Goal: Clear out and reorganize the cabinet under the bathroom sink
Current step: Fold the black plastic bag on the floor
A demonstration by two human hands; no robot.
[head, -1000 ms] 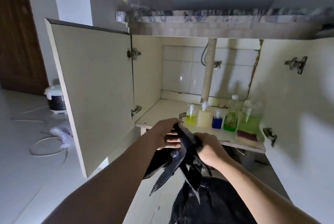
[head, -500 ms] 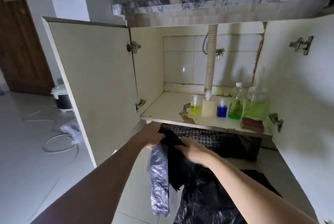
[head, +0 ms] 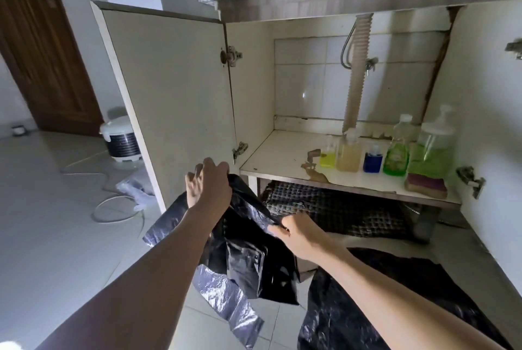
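Both hands, left hand (head: 207, 186) and right hand (head: 296, 232), pinch the limp black plastic bag (head: 248, 259); light, slippery, best gripped along its rim

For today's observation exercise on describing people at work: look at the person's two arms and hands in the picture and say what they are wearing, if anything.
Both arms are bare along all that shows: no sleeve reaches the forearms, and no glove covers the left hand or the right hand. No watch, bracelet or ring can be seen on either. The nails are too small to judge.

No readable text; green bottle (head: 396, 155) label blurred, illegible.
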